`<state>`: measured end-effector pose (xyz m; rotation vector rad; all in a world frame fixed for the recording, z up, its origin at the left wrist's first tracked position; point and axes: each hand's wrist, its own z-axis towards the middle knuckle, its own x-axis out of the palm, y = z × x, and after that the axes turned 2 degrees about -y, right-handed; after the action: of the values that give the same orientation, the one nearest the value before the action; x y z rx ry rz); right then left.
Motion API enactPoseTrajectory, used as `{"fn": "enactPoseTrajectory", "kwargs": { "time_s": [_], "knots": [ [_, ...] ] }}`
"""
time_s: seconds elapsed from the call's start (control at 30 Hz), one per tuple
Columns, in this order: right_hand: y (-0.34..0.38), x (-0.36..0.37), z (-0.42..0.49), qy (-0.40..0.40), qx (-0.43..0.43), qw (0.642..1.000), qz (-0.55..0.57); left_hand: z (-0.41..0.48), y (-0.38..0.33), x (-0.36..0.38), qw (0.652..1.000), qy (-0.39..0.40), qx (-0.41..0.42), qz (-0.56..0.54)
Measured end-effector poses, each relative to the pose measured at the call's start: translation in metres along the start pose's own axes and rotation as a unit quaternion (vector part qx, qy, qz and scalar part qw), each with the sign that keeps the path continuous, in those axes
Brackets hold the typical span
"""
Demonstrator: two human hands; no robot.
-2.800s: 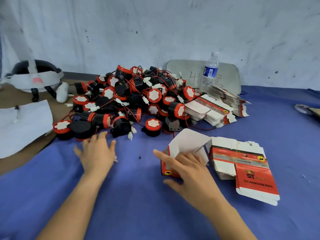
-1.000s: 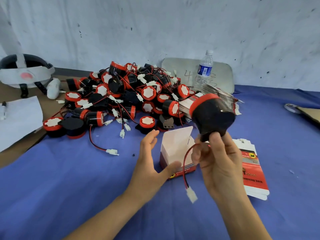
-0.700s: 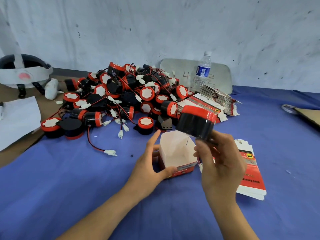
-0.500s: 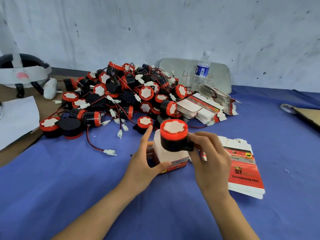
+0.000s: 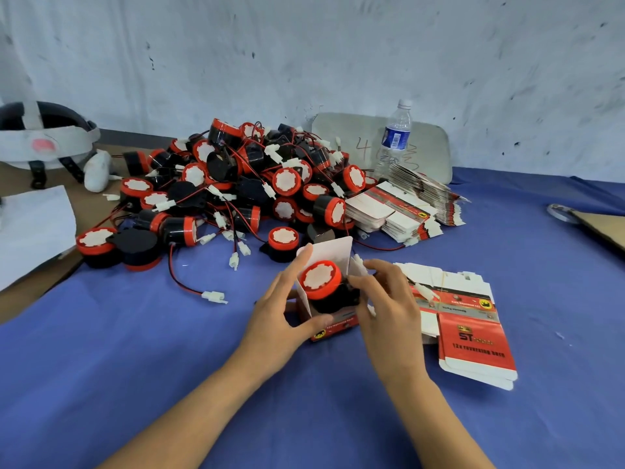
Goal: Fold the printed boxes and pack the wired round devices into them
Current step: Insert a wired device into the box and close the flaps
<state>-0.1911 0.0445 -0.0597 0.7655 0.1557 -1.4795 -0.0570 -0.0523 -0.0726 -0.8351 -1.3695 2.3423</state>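
The left hand [image 5: 284,319] grips the erected box [image 5: 334,328]: the thumb lies across the printed red front and the fingers run up the left wall. The right hand [image 5: 389,309] curls its fingers against the black body of the device [image 5: 319,279] and holds it at the box mouth. The device sits partly inside the box, with its red rim and white face above the walls. The top flap [image 5: 333,252] stands open behind it.

Status, as judged: one box is folded and one device is nearly seated. Full seating, wire tucking and flap closure remain. No closed, packed box is in view, so the job appears to be at an early stage.

Just right of the hands, flat blanks [image 5: 473,340] of thin glossy card lie on the matte blue cloth [image 5: 135,367]. Farther back, the pile [image 5: 236,184] holds many short plastic cylinders with black bodies, red caps, thin red and black leads and white plug connectors. Beside it is a stack [image 5: 399,211] of unfolded cartons. A clear plastic bottle [image 5: 395,137] stands behind the stack.
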Motion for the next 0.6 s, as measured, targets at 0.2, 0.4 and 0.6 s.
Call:
{"fn": "enactPoseTrajectory", "kwargs": {
  "time_s": [0.2,0.4,0.6],
  "knots": [
    [0.006,-0.005,0.001,-0.005,-0.022,0.999,0.049,-0.002,-0.008,-0.002,0.999,-0.032,0.023,0.002],
    [0.008,-0.006,0.002,-0.038,-0.053,0.998,-0.021,-0.002,-0.011,-0.003,0.996,-0.073,0.046,0.039],
    [-0.002,-0.016,0.006,-0.022,-0.033,0.999,-0.021,-0.002,-0.013,-0.003,0.991,-0.078,0.081,0.071]
  ]
}}
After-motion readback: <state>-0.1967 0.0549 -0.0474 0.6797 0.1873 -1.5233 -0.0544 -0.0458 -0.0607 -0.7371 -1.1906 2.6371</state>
